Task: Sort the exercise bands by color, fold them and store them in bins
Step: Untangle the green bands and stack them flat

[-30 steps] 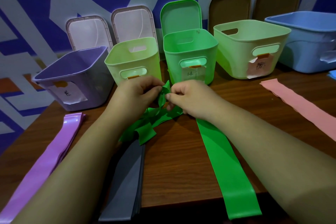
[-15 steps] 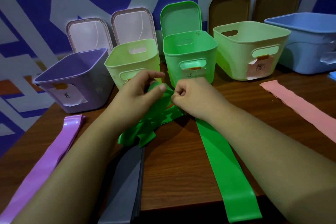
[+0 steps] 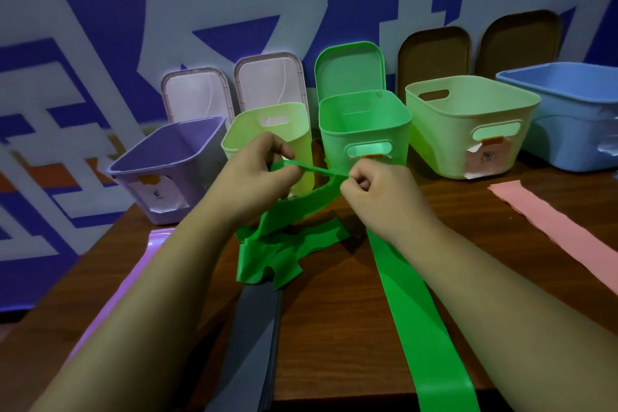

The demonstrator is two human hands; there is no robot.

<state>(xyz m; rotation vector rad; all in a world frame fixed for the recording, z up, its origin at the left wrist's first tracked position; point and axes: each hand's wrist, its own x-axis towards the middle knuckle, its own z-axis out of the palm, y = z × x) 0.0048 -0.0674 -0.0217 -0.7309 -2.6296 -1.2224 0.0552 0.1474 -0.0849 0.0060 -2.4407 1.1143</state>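
Two hands meet mid-frame. The left hand (image 3: 254, 174) has its fingers curled round the green band (image 3: 414, 328), and the right hand (image 3: 378, 197) is fisted and pinches it, so a thin, taut strand stretches between them. Below the hands the smooth, rubbery band bunches in a crumpled heap on the wooden table (image 3: 334, 328). Its flat, wide tail runs down the lower right and over the table's near edge. A strip of bare wood grain lies open between that tail and the matte grey band (image 3: 254, 344) at lower centre. A glossy purple band (image 3: 133, 278) lies along the left edge and a pink band (image 3: 561, 234) with a wavy edge at right. Just behind the hands stands the green bin (image 3: 364, 130), a rounded plastic box open at the top, in a close row with the purple bin (image 3: 167, 170), two pale green bins (image 3: 468, 124) and a blue bin (image 3: 568, 110) along the wall side
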